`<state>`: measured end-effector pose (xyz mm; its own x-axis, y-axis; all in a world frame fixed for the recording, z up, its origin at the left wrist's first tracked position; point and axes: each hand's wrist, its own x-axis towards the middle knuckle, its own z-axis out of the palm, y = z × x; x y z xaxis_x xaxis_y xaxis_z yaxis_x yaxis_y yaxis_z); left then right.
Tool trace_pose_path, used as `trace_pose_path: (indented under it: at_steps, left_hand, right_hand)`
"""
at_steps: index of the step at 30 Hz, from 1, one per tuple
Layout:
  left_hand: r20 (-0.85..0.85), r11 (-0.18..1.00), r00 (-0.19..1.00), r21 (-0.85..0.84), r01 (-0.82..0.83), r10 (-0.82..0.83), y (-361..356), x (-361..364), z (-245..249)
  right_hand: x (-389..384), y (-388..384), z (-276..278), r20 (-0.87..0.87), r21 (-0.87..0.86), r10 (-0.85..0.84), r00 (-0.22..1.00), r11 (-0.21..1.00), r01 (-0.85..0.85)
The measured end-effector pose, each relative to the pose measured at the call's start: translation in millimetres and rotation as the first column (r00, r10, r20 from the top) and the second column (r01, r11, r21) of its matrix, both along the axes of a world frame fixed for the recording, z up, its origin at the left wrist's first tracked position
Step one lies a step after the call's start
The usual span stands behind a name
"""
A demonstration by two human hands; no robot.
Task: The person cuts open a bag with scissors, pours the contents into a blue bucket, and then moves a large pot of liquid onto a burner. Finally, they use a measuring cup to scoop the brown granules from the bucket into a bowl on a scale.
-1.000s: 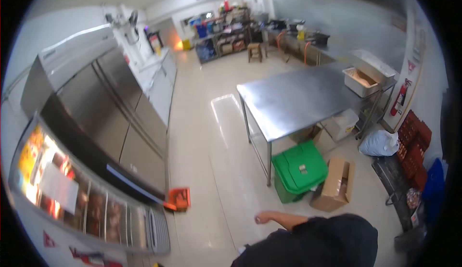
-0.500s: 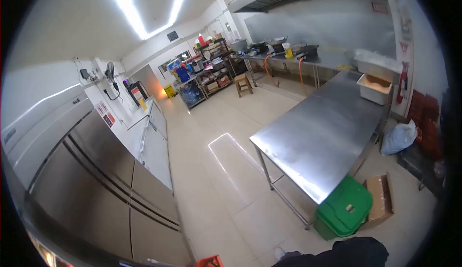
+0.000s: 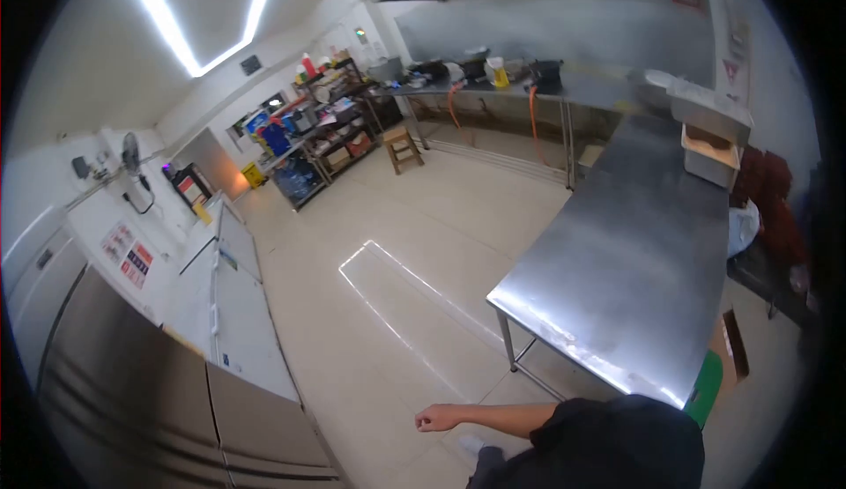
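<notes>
My right hand (image 3: pixel 438 417) shows low in the head view, held out over the tiled floor. Its fingers are curled in, and nothing sticks out of them. The bare forearm runs right into a black sleeve (image 3: pixel 617 445). Nearest to that arm is the front end of a long steel table (image 3: pixel 626 251); the sleeve overlaps its corner. Below the hand, a light-coloured shoe (image 3: pixel 473 442) is on the floor. My left hand is out of view.
Steel fridge doors (image 3: pixel 123 374) and white chest freezers (image 3: pixel 238 304) line the left. A green bin (image 3: pixel 705 388) and a cardboard box (image 3: pixel 731 348) stand by the table. Further off are a wooden stool (image 3: pixel 403 150), a stove counter (image 3: pixel 493 88) with pans, and loaded shelves (image 3: pixel 339 110).
My view has moved forward and turned right, so the table is nearer. The right hand and forearm have come into view. The red item at the bottom edge has gone out of view.
</notes>
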<state>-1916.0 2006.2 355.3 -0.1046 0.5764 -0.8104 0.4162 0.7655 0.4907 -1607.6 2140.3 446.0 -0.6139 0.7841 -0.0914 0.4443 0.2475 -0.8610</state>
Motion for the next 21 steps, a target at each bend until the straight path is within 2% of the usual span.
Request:
trace_pose_path:
  at_steps: [1,3,4,5,7,8,10,11,12,13,15,17,19,21]
  left_hand:
    - [-0.005,1.0,1.0,-0.016,0.013,-0.013,31.1,-6.0,-4.4]
    - [-0.015,0.998,0.999,-0.04,0.045,-0.046,94.6,-19.4,-13.6]
    - [-0.025,0.997,0.998,-0.049,0.062,-0.064,130.1,-25.4,-18.2]
    - [-0.031,0.996,0.997,-0.054,0.073,-0.075,165.7,-31.2,-19.1]
    - [-0.048,0.993,0.992,-0.027,0.115,-0.116,246.5,-59.2,-30.0]
    - [-0.042,0.99,0.99,0.025,0.135,-0.134,296.1,-79.5,-42.4]
    - [0.015,0.968,0.987,0.197,0.154,-0.16,424.1,-92.6,-63.4]
    - [0.001,0.943,0.986,0.294,0.158,-0.166,480.2,-57.2,-48.2]
    - [-0.017,0.907,0.985,0.388,0.165,-0.172,528.5,9.1,13.8]
    - [-0.002,0.864,0.978,0.468,0.186,-0.209,576.8,49.0,31.2]
    - [0.031,0.789,0.957,0.574,0.219,-0.289,653.8,126.7,57.8]
    - [0.047,0.724,0.926,0.639,0.261,-0.375,709.0,185.2,80.1]
    - [0.101,0.742,0.855,0.554,0.376,-0.509,750.3,213.3,60.3]
    - [-0.044,0.636,0.701,0.383,0.67,-0.712,787.0,227.4,38.1]
  right_hand:
    - [-4.2,26.6,-6.1,0.019,0.008,0.023,1.0,1.0,-0.023]
    - [-0.1,69.4,-45.1,0.282,-0.11,0.208,0.937,0.977,-0.184]
    - [12.3,93.4,-41.9,0.406,-0.173,0.294,0.865,0.954,-0.243]
    - [27.5,108.5,-37.3,0.452,-0.191,0.329,0.829,0.943,-0.271]
    - [62.3,135.7,-43.8,0.22,-0.183,0.111,0.969,0.981,-0.07]
    - [73.4,143.5,-48.3,0.085,-0.193,-0.01,0.996,0.981,0.026]
    - [109.2,167.6,-18.6,-0.094,-0.33,-0.265,0.96,0.918,0.221]
    - [125.7,177.3,-16.1,-0.152,-0.373,-0.378,0.913,0.878,0.301]
    - [140.4,187.8,-16.6,-0.197,-0.415,-0.482,0.854,0.83,0.372]
    - [152.6,199.6,-14.2,-0.181,-0.368,-0.53,0.828,0.817,0.443]
    - [183.9,226.2,-13.1,-0.136,-0.272,-0.616,0.776,0.776,0.568]
    - [211.7,270.1,-31.4,-0.11,-0.294,-0.58,0.807,0.795,0.531]
    - [247.7,326.4,-33.6,-0.102,-0.31,-0.59,0.801,0.784,0.538]
    - [278.0,402.6,-18.8,-0.022,-0.184,-0.588,0.808,0.797,0.575]
